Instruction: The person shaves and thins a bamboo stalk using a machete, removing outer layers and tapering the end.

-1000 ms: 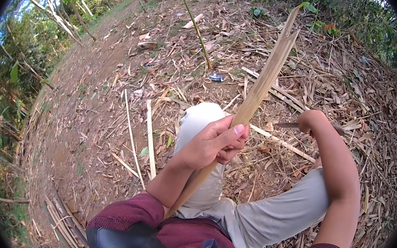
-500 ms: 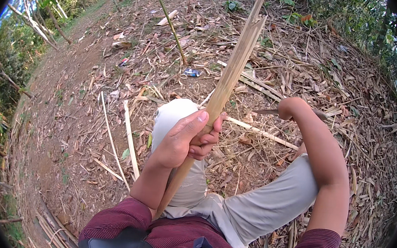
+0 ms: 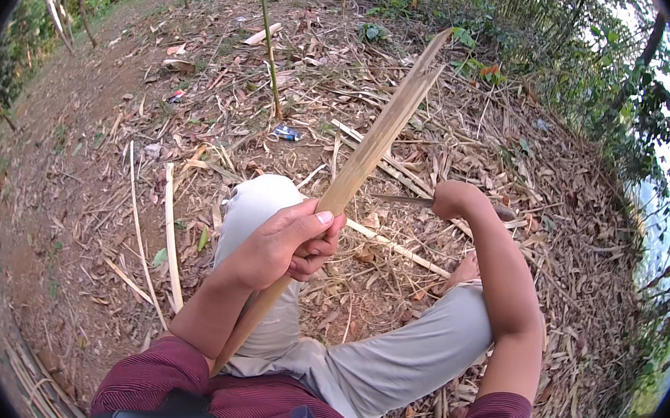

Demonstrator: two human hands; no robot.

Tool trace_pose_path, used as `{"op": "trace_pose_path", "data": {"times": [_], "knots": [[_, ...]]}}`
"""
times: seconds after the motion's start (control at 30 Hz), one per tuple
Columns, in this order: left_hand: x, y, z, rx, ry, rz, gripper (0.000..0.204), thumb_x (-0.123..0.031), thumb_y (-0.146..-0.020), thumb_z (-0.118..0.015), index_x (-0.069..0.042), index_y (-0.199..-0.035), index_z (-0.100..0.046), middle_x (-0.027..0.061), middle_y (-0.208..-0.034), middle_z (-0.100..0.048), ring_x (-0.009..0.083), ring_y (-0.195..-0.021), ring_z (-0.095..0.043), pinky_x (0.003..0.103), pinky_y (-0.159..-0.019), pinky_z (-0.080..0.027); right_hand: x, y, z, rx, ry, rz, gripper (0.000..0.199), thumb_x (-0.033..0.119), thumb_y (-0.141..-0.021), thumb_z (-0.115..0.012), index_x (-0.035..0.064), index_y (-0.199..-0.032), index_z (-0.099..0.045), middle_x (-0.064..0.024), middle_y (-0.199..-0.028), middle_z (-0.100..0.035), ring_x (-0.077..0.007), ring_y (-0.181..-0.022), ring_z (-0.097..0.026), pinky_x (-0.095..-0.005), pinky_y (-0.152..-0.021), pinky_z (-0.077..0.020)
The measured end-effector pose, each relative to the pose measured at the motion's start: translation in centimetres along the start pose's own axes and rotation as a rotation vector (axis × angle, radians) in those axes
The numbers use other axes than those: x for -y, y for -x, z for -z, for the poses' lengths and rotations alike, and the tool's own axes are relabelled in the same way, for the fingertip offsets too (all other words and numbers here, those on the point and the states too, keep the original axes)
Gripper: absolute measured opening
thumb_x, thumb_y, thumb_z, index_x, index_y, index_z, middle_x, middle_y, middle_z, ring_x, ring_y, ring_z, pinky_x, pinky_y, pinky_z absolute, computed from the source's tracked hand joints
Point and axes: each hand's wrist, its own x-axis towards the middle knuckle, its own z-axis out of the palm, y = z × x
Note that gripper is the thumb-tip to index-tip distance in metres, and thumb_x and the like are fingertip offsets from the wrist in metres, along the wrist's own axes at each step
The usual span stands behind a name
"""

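From where I stand, the left hand [image 3: 287, 241] is closed around the strip [image 3: 377, 145], which passes over the left thigh. Its long axis is slanting: the lower end is near the body, and the split end points forward and to the right. The right hand [image 3: 458, 201] is wrapped around the knife [image 3: 403, 200], whose blade points left, toward the strip. The left knee [image 3: 259, 202] is close beside the strip. Pale slats [image 3: 172, 234] lie on the leafy ground, and a green stalk [image 3: 269, 41] rises ahead.

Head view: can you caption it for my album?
Left hand grips a split bamboo strip; right hand holds a knife above leaf litter.
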Motion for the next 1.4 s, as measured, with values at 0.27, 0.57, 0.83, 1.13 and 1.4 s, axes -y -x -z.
{"op": "trace_pose_path", "data": {"times": [0.27,0.57,0.83,1.13,1.4], "knots": [[0.1,-0.5,1.0,0.140,0.355,0.109,0.034,-0.041,-0.101,-0.038,-0.008,-0.100,-0.048,-0.0006,-0.073,-0.045,0.0045,-0.047,-0.033,0.021,-0.045,-0.029,0.2,7.0,3.6,-0.877,-1.198,0.105,0.047,0.047,-0.100,-0.051,0.0023,-0.088,-0.060,-0.0034,-0.068,-0.053,-0.0129,-0.056,-0.050,-0.0300,-0.052,-0.0427],[0.4,-1.0,1.8,0.212,0.578,0.117,0.034,-0.037,-0.105,-0.035,-0.005,-0.103,-0.044,-0.0030,-0.069,-0.043,0.0036,-0.045,-0.035,0.019,-0.041,-0.031,6.9,13.6,3.9,-1.150,-1.106,0.553,0.052,0.051,-0.099,-0.052,0.0042,-0.077,-0.054,0.0010,-0.059,-0.045,-0.0087,-0.052,-0.044,-0.0294,-0.047,-0.0328],[1.1,-0.9,1.3,0.135,0.479,0.005,0.029,-0.036,-0.103,-0.047,-0.007,-0.100,-0.052,-0.0055,-0.070,-0.040,0.0023,-0.049,-0.031,0.019,-0.044,-0.025,11.0,14.5,2.9,-1.039,-0.647,0.592,0.056,0.058,-0.087,-0.065,0.0032,-0.079,-0.054,-0.0139,-0.061,-0.055,-0.0337,-0.056,-0.059,-0.0417,-0.051,-0.0450],[1.9,-0.7,-1.1,-0.200,0.246,-0.014,0.027,-0.028,-0.100,-0.051,-0.012,-0.079,-0.049,-0.0064,-0.064,-0.035,0.0034,-0.049,-0.029,0.022,-0.046,-0.021,11.3,13.4,2.6,-1.142,-0.391,0.613,0.072,0.077,-0.075,-0.062,0.0043,-0.076,-0.057,-0.0116,-0.061,-0.060,-0.0311,-0.051,-0.062,-0.0401,-0.045,-0.0480],[3.1,-1.5,-1.0,-0.201,0.158,-0.083,0.032,-0.034,-0.104,-0.045,-0.013,-0.079,-0.042,-0.0083,-0.064,-0.030,0.0029,-0.050,-0.023,0.023,-0.046,-0.018,9.2,10.2,3.6,-1.336,-0.199,0.755,0.075,0.082,-0.069,-0.060,0.0070,-0.071,-0.055,-0.0065,-0.059,-0.056,-0.0247,-0.050,-0.062,-0.0360,-0.043,-0.0473]]}}
